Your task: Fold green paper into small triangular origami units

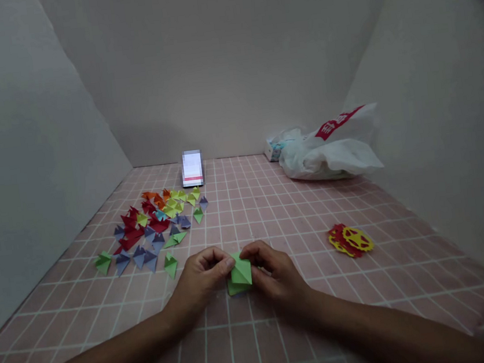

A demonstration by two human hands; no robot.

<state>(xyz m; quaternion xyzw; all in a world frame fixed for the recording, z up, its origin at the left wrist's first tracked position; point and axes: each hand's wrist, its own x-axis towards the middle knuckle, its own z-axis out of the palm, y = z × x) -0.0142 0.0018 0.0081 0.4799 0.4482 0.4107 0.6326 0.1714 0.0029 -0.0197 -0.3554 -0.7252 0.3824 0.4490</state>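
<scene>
A small piece of green origami paper point(242, 271), folded into a creased square-like shape, is held between my two hands near the front middle of the table. My left hand point(206, 273) pinches its left upper edge between thumb and fingers. On the other side, my right hand point(276, 268) grips the right edge, its index finger at the top corner. The lower layer of the paper juts out beneath the upper one. To the left lie several folded paper pieces point(157, 241) in red, orange, yellow, green, blue and purple; the nearest is a green one point(170, 265).
A lit phone point(192, 168) stands at the back, its screen blurred. At the back right, a white plastic bag point(335, 156) with red print lies beside a tissue pack point(274, 148). Red and yellow gear-like cutouts point(350, 240) rest on the right of the pink checked tabletop point(272, 213). Pale walls surround it.
</scene>
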